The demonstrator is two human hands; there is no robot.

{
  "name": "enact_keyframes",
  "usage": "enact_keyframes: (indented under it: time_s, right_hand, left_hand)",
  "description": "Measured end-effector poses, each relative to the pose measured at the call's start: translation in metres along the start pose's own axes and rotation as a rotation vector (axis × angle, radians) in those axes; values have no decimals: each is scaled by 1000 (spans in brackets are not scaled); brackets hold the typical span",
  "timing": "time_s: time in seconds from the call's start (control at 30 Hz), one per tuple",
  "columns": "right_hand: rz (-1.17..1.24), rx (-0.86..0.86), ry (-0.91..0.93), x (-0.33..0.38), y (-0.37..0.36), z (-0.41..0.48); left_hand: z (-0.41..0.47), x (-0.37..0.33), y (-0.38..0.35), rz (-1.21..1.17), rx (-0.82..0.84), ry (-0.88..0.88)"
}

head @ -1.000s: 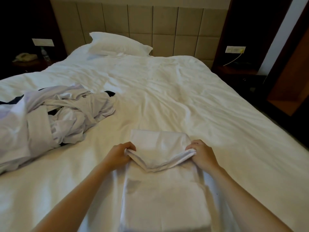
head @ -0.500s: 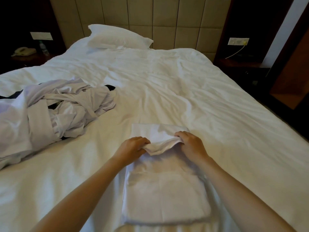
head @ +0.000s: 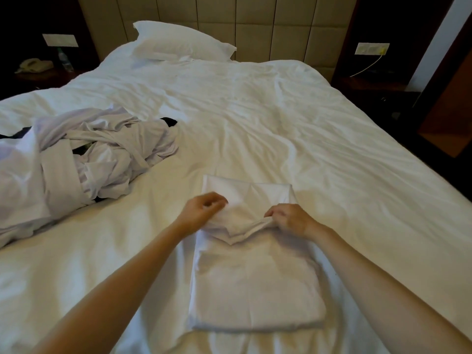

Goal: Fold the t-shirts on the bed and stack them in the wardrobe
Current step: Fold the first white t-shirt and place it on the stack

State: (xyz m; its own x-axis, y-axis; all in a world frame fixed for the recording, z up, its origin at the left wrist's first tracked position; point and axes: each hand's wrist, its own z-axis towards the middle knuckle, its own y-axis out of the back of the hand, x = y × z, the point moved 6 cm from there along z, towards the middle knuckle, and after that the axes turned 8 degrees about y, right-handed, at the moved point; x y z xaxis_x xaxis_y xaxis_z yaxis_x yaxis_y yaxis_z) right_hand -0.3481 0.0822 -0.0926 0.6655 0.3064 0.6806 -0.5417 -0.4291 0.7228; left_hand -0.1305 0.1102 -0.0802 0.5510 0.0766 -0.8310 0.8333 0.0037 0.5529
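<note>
Pile of unfolded shirts (head: 84, 159) lies at left on the bed (head: 332, 149), apart from the work. Left hand (head: 204, 208): fingers curled at the fold's edge; a grip on cloth cannot be confirmed. T-shirt (head: 255, 282) lies part-folded at centre, near the bed's front edge. Right hand (head: 288, 218): fingers pinch the raised fold. A one-sided hold would likely skew the fold or let a layer slip loose.

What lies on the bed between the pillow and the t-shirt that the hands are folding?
Only bare, wrinkled white sheet; the head view shows nothing else between pillow and t-shirt.
</note>
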Motion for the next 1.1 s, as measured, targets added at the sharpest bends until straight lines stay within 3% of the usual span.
enact_keyframes:
  time_s: [0.07,0.1,0.17,0.2,0.33,0.43,0.53,0.7,0.87,1.1]
  right_hand:
    - [487,-188,-110,-5,12,7]
    - [582,-355,-136,-10,25,9]
    - [507,-631,-228,-29,43,8]
    - [472,-665,-319,-40,42,9]
    - [852,-449,-477,-57,14,19]
    - [852,-266,-534,-58,10,20]
    - [804,-210,-542,-56,12,17]
    - [825,-429,-391,-39,26,0]
    - [842,-539,-259,-19,32,-28]
    - [699,-538,-152,-5,31,-76]
  left_hand:
    - [11,6,17,-54,-262,139]
    - [14,11,20,-108,-301,260]
    - [19,26,13,-230,-221,502]
    - [22,30,8,-248,-178,570]
    - [33,29,1,-368,-112,611]
    - [33,28,-3,-405,-19,662]
    - [31,27,-4,-469,-31,626]
    - [18,10,10,-495,-93,419]
    - [-9,-9,28,-438,-78,243]
    - [-54,-24,41,-118,-113,52]
